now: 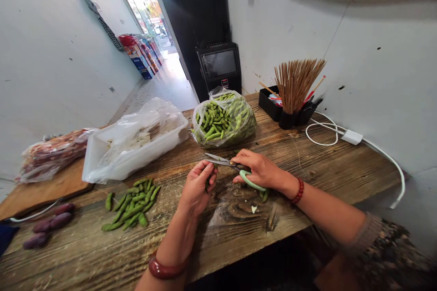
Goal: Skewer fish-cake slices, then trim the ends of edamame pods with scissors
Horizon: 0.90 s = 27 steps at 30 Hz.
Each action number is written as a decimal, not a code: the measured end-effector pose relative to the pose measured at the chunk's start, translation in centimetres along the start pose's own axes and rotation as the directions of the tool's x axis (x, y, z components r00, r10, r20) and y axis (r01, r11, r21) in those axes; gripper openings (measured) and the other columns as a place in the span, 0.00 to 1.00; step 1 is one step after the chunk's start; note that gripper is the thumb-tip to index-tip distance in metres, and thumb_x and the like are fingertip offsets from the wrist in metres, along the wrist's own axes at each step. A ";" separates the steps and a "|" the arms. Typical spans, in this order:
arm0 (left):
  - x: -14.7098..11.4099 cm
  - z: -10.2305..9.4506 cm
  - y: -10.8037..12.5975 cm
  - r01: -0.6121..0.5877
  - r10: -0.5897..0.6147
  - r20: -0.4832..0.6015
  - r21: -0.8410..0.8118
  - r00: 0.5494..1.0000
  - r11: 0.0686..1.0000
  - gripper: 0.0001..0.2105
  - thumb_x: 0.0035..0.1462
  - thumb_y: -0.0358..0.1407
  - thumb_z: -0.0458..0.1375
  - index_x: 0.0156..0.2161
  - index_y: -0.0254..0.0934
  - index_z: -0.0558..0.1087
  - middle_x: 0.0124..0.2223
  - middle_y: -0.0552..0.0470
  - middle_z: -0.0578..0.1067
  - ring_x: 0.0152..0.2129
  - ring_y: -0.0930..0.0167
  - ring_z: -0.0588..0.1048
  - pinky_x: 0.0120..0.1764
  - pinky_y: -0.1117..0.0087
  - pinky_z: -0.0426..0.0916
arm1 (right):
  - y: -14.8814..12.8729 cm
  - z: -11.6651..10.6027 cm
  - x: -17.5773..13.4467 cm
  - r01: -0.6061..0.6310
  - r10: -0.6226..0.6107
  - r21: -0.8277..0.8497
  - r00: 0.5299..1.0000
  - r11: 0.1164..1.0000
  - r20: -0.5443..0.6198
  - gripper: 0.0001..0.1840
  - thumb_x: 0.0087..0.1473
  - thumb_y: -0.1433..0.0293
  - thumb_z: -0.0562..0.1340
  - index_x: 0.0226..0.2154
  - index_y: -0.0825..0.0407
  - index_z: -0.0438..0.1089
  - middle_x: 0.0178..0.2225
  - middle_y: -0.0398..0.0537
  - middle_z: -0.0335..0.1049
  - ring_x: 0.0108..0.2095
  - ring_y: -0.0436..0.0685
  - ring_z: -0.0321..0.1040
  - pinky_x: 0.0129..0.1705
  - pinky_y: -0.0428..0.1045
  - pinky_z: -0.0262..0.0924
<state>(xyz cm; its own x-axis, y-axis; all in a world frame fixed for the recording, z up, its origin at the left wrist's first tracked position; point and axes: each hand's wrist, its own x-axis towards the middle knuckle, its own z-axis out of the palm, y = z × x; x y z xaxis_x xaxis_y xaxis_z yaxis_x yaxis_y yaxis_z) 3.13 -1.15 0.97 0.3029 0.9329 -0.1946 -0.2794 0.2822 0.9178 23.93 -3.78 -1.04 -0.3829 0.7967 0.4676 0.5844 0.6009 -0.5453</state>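
Observation:
My left hand [200, 186] pinches an edamame pod [207, 183], mostly hidden by the fingers. In my right hand [256, 168] is a pair of scissors [251, 180] with pale green handles; its blades are parted and point left, at the tip of the left fingers. Left of my left hand lies a pile of edamame pods [133, 204] on the wooden table [164, 245]. Beyond both hands stands an open clear plastic bag [244, 122] full of more pods. A few pods [264, 195] lie under my right hand, partly covered by it.
A white tub [136, 161] with plastic over it sits at the left, beside bagged meat [56, 152] on a cutting board [51, 188]. Purple sweet potatoes [53, 223] lie in front. At the back right, a black holder [269, 107] holds wooden skewers [295, 84], near a white cable [385, 159].

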 end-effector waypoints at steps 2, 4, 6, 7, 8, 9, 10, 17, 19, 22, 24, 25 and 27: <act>0.1 -0.1 0.0 -0.002 0.002 -0.013 -0.008 1.000 1.000 0.15 0.44 0.38 0.68 0.31 0.34 0.67 0.25 0.58 0.68 0.15 0.83 0.59 0.15 0.83 0.50 | 0.2 0.1 0.0 -0.001 0.001 -0.022 1.000 1.000 0.011 0.24 0.51 0.60 0.68 0.48 0.55 0.69 0.38 0.51 0.67 0.36 0.55 0.67 0.38 0.48 0.63; 0.3 -0.4 0.0 -0.011 0.011 -0.026 -0.017 1.000 1.000 0.14 0.45 0.39 0.67 0.31 0.34 0.67 0.24 0.59 0.67 0.15 0.83 0.59 0.15 0.83 0.51 | 0.5 0.1 0.1 -0.005 0.006 -0.044 1.000 0.999 0.017 0.24 0.51 0.59 0.68 0.47 0.54 0.70 0.37 0.50 0.68 0.35 0.55 0.67 0.37 0.47 0.63; 0.6 -0.8 0.0 -0.019 0.018 -0.036 -0.033 0.999 0.999 0.14 0.46 0.39 0.66 0.30 0.34 0.67 0.24 0.59 0.67 0.15 0.82 0.60 0.14 0.83 0.51 | 0.8 0.1 0.1 -0.013 0.013 -0.052 1.000 0.999 -0.004 0.24 0.51 0.60 0.68 0.47 0.54 0.70 0.37 0.50 0.68 0.35 0.55 0.68 0.37 0.47 0.63; 0.7 -1.0 0.0 -0.021 0.019 -0.047 -0.045 0.999 0.999 0.14 0.46 0.40 0.66 0.29 0.34 0.66 0.25 0.59 0.66 0.15 0.82 0.61 0.14 0.83 0.51 | 1.0 0.0 0.2 -0.015 0.014 -0.047 1.000 0.999 -0.026 0.23 0.51 0.60 0.68 0.47 0.54 0.70 0.38 0.50 0.68 0.35 0.55 0.68 0.37 0.48 0.63; 0.9 -1.2 0.1 -0.018 0.014 -0.062 -0.054 0.998 0.998 0.15 0.45 0.40 0.66 0.28 0.34 0.65 0.25 0.58 0.67 0.15 0.82 0.61 0.14 0.83 0.51 | 1.2 0.0 0.2 -0.014 0.012 -0.036 0.999 0.999 -0.053 0.23 0.51 0.60 0.68 0.48 0.54 0.70 0.38 0.51 0.68 0.36 0.55 0.68 0.38 0.48 0.64; 0.9 -1.3 0.2 -0.012 0.008 -0.081 -0.057 0.997 0.998 0.16 0.44 0.41 0.67 0.28 0.34 0.65 0.26 0.58 0.67 0.15 0.82 0.62 0.14 0.82 0.52 | 1.4 -0.1 0.2 -0.009 0.007 -0.021 0.997 1.000 -0.083 0.23 0.51 0.60 0.68 0.48 0.54 0.70 0.39 0.51 0.69 0.36 0.55 0.68 0.38 0.48 0.64; 1.0 -1.5 0.3 -0.007 0.001 -0.101 -0.054 0.995 0.999 0.16 0.43 0.41 0.67 0.27 0.34 0.64 0.26 0.58 0.67 0.16 0.82 0.63 0.14 0.82 0.52 | 1.5 -0.2 0.3 -0.002 0.001 -0.006 0.994 1.000 -0.112 0.23 0.51 0.60 0.68 0.48 0.54 0.70 0.40 0.52 0.69 0.37 0.56 0.68 0.38 0.49 0.64; 0.3 -3.4 2.3 -0.117 0.152 -0.148 0.225 0.977 0.967 0.14 0.45 0.40 0.65 0.35 0.38 0.67 0.22 0.62 0.64 0.15 0.79 0.63 0.16 0.80 0.52 | 1.9 -0.4 0.2 0.017 -0.006 0.060 0.983 0.998 -0.186 0.21 0.52 0.61 0.67 0.47 0.53 0.71 0.38 0.52 0.70 0.35 0.56 0.69 0.35 0.50 0.65; -0.1 -5.4 3.3 -0.156 0.266 -0.170 0.483 0.949 0.862 0.11 0.49 0.41 0.60 0.34 0.38 0.68 0.20 0.62 0.62 0.15 0.78 0.62 0.18 0.78 0.53 | 1.7 -0.4 0.2 0.020 -0.006 0.073 0.982 0.997 -0.190 0.21 0.52 0.61 0.67 0.47 0.53 0.71 0.39 0.52 0.70 0.35 0.56 0.69 0.34 0.50 0.65; -1.0 -9.7 4.8 -0.063 0.442 -0.177 0.877 0.879 0.476 0.08 0.51 0.41 0.55 0.32 0.38 0.70 0.21 0.59 0.65 0.18 0.73 0.65 0.23 0.73 0.60 | 1.5 -0.5 0.2 0.026 -0.010 0.077 0.980 0.997 -0.199 0.20 0.52 0.61 0.67 0.47 0.52 0.71 0.39 0.52 0.70 0.36 0.57 0.69 0.36 0.50 0.65; -1.7 -12.7 5.6 -0.005 0.500 -0.104 0.977 0.860 0.213 0.08 0.50 0.40 0.54 0.31 0.38 0.72 0.27 0.53 0.72 0.27 0.68 0.71 0.32 0.68 0.67 | 1.4 -0.6 0.2 0.031 -0.014 0.080 0.980 0.996 -0.200 0.20 0.52 0.61 0.67 0.46 0.52 0.71 0.40 0.52 0.70 0.37 0.57 0.69 0.37 0.51 0.66; -2.1 -14.0 6.0 0.002 0.494 -0.068 0.991 0.867 0.133 0.10 0.50 0.41 0.54 0.31 0.38 0.74 0.31 0.50 0.75 0.32 0.65 0.73 0.37 0.65 0.68 | 1.4 -0.6 0.2 0.032 -0.015 0.081 0.979 0.996 -0.202 0.20 0.52 0.61 0.67 0.46 0.53 0.71 0.39 0.52 0.70 0.37 0.57 0.69 0.37 0.51 0.66; -2.7 -16.0 6.3 -0.003 0.492 -0.021 0.999 0.870 0.047 0.14 0.53 0.43 0.52 0.35 0.38 0.75 0.39 0.46 0.77 0.39 0.63 0.74 0.45 0.62 0.68 | 1.4 -0.6 0.2 0.031 -0.013 0.083 0.978 0.996 -0.207 0.20 0.52 0.61 0.67 0.46 0.53 0.71 0.39 0.52 0.70 0.37 0.57 0.69 0.37 0.51 0.65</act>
<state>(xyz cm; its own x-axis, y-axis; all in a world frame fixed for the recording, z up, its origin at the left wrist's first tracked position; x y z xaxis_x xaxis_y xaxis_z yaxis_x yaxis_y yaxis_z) -14.02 1.67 1.74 0.1072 0.9553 0.2754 0.8959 -0.2129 0.3898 25.04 -2.82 -1.29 -0.2340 0.7582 0.6085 0.5108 0.6284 -0.5866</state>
